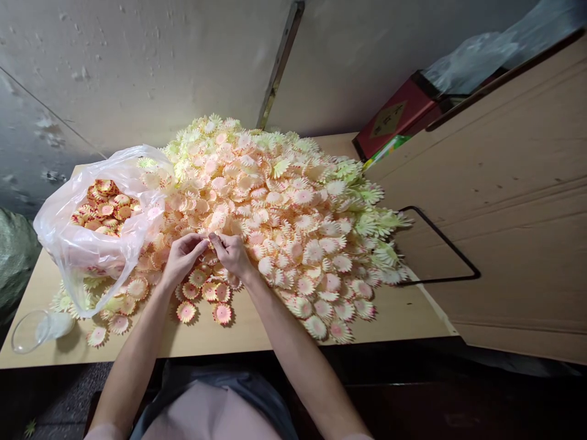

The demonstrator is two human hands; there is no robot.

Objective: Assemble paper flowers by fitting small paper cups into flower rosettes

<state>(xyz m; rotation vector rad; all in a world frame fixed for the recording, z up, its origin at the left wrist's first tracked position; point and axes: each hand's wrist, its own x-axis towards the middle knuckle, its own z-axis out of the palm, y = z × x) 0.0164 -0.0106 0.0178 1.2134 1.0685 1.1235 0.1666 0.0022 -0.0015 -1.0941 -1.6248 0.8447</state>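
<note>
My left hand [184,255] and my right hand [230,254] meet fingertip to fingertip at the front of a big heap of artificial flower heads [284,201]. Thumbs and fingers are pinched on both sides. Whatever lies between the fingertips is too small and too covered to make out, with pale petals right behind it. Beneath my hands are several yellow flower heads with red-edged petals [222,313], a few lying singly on the wooden table [257,336]. The heap shades from pink in the middle to pale green at the back and right.
Left of the heap stands an open clear plastic bag [68,235] holding red-and-yellow flower heads [106,209]. A glass [32,332] lies tipped at the table's front left corner. On the right are a large cardboard box [513,214] and a red box [394,116] against the wall.
</note>
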